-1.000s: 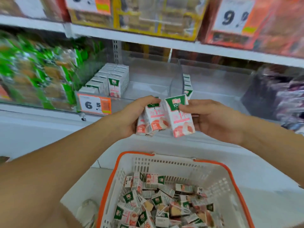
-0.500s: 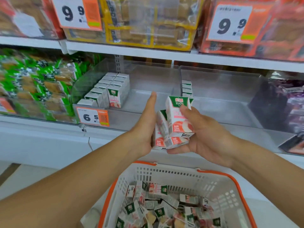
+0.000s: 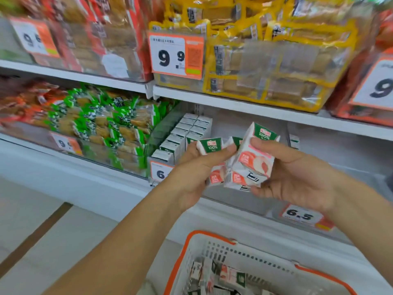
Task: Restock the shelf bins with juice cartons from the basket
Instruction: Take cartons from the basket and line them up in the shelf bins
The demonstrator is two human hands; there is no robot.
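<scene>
Both hands hold a bunch of juice cartons (image 3: 251, 165) in front of the shelf bin (image 3: 234, 201).
Left hand (image 3: 195, 175) fingers curled, thumb pressing one carton (image 3: 210, 146); right hand (image 3: 297, 177) thumb and fingers clamp tilted cartons. Stocked cartons (image 3: 185, 135) rowed at bin's left; basket (image 3: 251, 262) below with more cartons.

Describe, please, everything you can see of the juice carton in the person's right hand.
The juice carton is a small box, apparently of coated paperboard, white with a green top band reading "100%", a pink stripe and a peach picture on an orange-red label. It is tilted, top leaning right, held in front of the clear shelf bin. The right hand grips it, thumb across its front, fingers underneath. It rests against other cartons held between both hands, which the left hand also clasps. It looks sealed and undented.
</scene>
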